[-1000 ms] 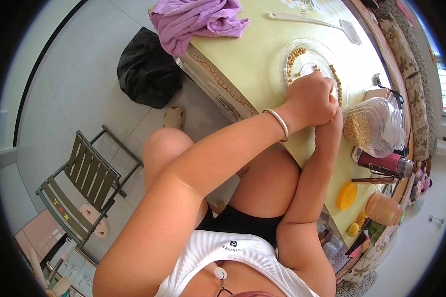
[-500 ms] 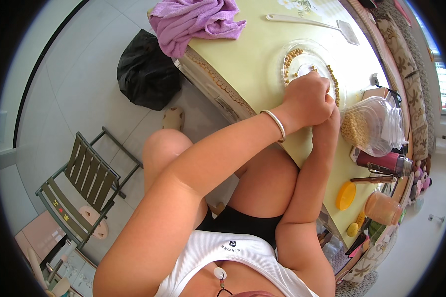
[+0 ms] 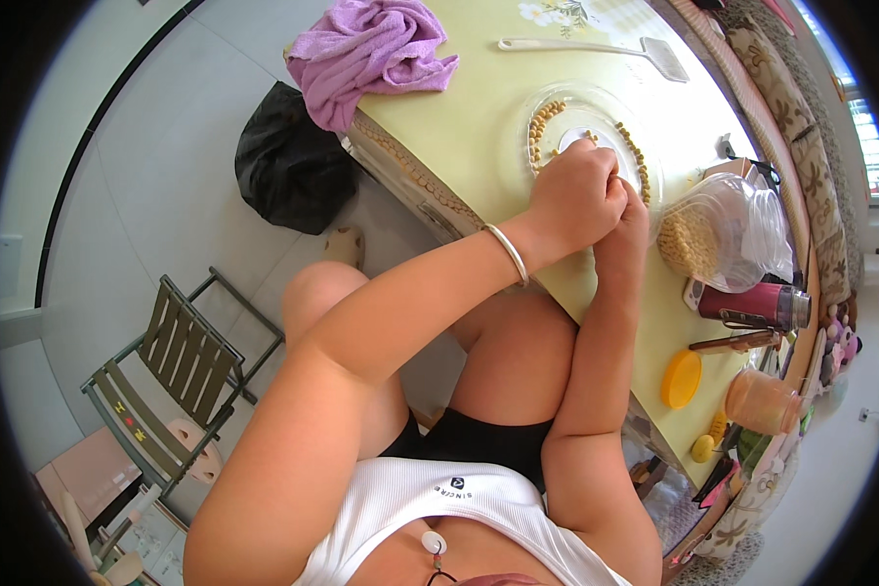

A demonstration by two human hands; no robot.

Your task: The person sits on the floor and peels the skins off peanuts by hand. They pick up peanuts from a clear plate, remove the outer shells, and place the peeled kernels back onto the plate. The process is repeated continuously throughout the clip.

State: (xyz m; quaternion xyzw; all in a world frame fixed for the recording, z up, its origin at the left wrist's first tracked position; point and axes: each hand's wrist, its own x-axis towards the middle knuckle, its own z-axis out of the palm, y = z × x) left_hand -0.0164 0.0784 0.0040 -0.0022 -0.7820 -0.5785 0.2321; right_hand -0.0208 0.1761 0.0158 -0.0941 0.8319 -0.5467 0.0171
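My left hand [image 3: 578,190], with a silver bangle on the wrist, is closed in a fist over the near part of a clear round plate [image 3: 588,90]. Against it, on its right, my right hand [image 3: 631,213] is closed too, the fingers of both hands meeting. Whatever they hold, if anything, is hidden. Tan beans line the plate's outer ring in a left row [image 3: 537,127] and a right row [image 3: 637,156]. A few more lie around its whitish centre, partly covered by my left hand.
Right of the plate are a clear jar [image 3: 742,230] part-filled with beans, a maroon flask [image 3: 752,305], a yellow lid [image 3: 682,379] and an orange-tinted jar [image 3: 764,400]. A pale slotted turner [image 3: 596,47] and purple towel [image 3: 371,59] lie farther off. A black bag [image 3: 293,161] and folding chair [image 3: 181,361] stand left.
The view has shifted a little, so the table and its things sit slightly farther left. Both hands stay closed together over the plate's near side.
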